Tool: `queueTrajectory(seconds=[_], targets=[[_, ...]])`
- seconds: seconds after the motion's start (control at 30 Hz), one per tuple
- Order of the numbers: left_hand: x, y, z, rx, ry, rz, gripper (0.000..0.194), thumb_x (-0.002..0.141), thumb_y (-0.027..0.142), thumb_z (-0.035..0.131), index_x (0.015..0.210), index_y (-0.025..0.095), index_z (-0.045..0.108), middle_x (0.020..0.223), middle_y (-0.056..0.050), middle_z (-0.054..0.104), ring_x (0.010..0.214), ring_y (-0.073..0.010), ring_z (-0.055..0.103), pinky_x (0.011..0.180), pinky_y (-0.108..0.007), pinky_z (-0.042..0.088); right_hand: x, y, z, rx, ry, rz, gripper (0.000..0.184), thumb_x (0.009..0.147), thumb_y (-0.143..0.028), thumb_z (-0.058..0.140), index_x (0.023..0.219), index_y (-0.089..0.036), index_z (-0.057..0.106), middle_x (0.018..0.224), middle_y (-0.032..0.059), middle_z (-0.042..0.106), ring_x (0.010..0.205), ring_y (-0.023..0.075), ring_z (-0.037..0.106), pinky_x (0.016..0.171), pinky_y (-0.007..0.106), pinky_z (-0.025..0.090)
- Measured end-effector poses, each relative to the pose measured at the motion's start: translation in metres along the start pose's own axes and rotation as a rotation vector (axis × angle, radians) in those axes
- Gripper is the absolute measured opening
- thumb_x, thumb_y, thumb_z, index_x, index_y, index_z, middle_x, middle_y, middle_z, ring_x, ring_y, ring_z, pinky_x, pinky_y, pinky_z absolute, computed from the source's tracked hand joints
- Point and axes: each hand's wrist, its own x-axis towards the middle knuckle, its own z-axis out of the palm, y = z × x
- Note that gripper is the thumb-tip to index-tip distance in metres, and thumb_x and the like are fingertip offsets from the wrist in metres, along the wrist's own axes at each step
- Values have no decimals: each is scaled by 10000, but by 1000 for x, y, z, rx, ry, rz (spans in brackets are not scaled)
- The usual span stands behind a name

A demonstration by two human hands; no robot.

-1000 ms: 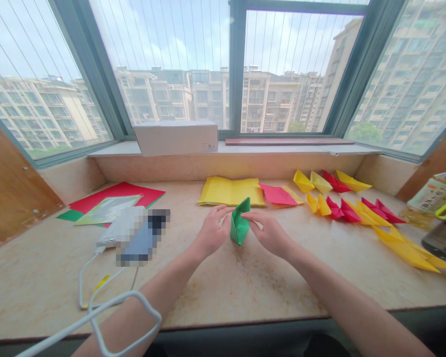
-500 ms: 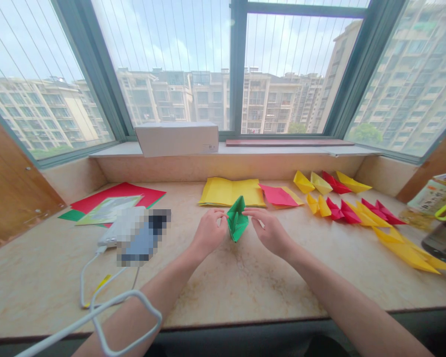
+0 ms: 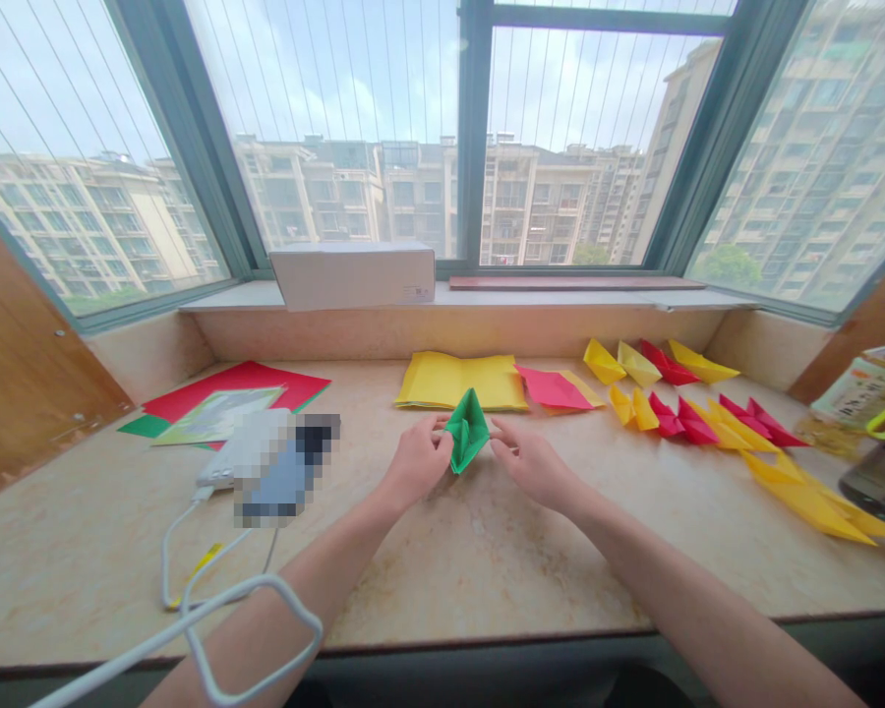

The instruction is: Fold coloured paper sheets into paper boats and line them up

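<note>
A green folded paper boat (image 3: 467, 435) stands pointed end up at the middle of the counter, its creased hollow facing me. My left hand (image 3: 417, 458) pinches its left edge between thumb and fingers. On the other side, my right hand (image 3: 529, 462) has thumb and forefinger drawn together at the boat's right corner; the exact contact there is small and hard to see. Just behind the boat lies a stack of yellow paper (image 3: 463, 382), with a pink-red sheet (image 3: 555, 389) beside it.
Several folded yellow and red paper boats (image 3: 697, 423) stand at the right, near a bottle (image 3: 859, 388) and a dark object (image 3: 881, 482). Left are red sheets (image 3: 243, 379), a white power bank (image 3: 247, 447), a blurred-out phone (image 3: 284, 477) and a white cable (image 3: 265, 582) crossing my left forearm.
The green boat has turned and tilted slightly, showing its hollow more openly. My right fingers have moved from its upper edge down to its right corner; my left hand stays at the left edge.
</note>
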Motion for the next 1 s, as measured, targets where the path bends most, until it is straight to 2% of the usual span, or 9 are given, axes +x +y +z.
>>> queueTrajectory(seconds=[0.23,0.47,0.63,0.73,0.83,0.9,1.0], targets=[[0,-1,2,-96,19,-10,254,762,193,658,1016,194,669,1045,-88,724,876,-245,697,743,-328,552,-1,1,8,66,-33,-107,416,919,-204,472,1311,-271,596,1293,25,654,1211,259,602,1024,480,476],[-8,8,5,-44,-55,51,262,762,169,642,1019,192,688,1057,-90,718,854,-235,671,733,-345,553,-3,2,12,-6,-10,-92,384,933,-223,478,1285,-255,627,1282,41,657,1191,267,617,1049,496,447],[-9,6,10,-119,-82,52,316,740,229,707,1050,179,669,1065,-109,702,872,-234,661,737,-351,552,-3,0,15,62,3,-103,373,938,-241,497,1288,-277,622,1279,19,660,1186,261,621,1050,499,446],[-7,2,12,-223,-78,15,555,691,304,791,1191,168,593,1170,-143,651,964,-259,654,804,-388,550,-3,0,17,112,54,-91,371,947,-277,494,1298,-256,615,1309,35,640,1222,254,596,1070,483,436],[-4,1,12,-381,-42,-63,745,659,289,829,1307,153,488,1229,-169,607,1062,-277,630,891,-411,525,-3,-2,18,163,94,-102,387,957,-298,480,1323,-242,592,1321,52,632,1251,238,573,1096,462,417],[-3,2,11,-496,-29,-111,759,680,243,809,1339,146,444,1245,-174,592,1087,-270,625,920,-408,511,-2,-4,17,193,132,-124,394,951,-307,499,1330,-241,582,1308,63,644,1243,229,578,1086,450,428],[-3,7,10,-622,-50,-97,703,708,191,768,1334,151,451,1222,-151,613,1078,-246,634,941,-391,497,2,-7,12,199,297,-97,428,891,-354,607,1301,-231,596,1312,96,636,1184,254,607,998,454,491]])
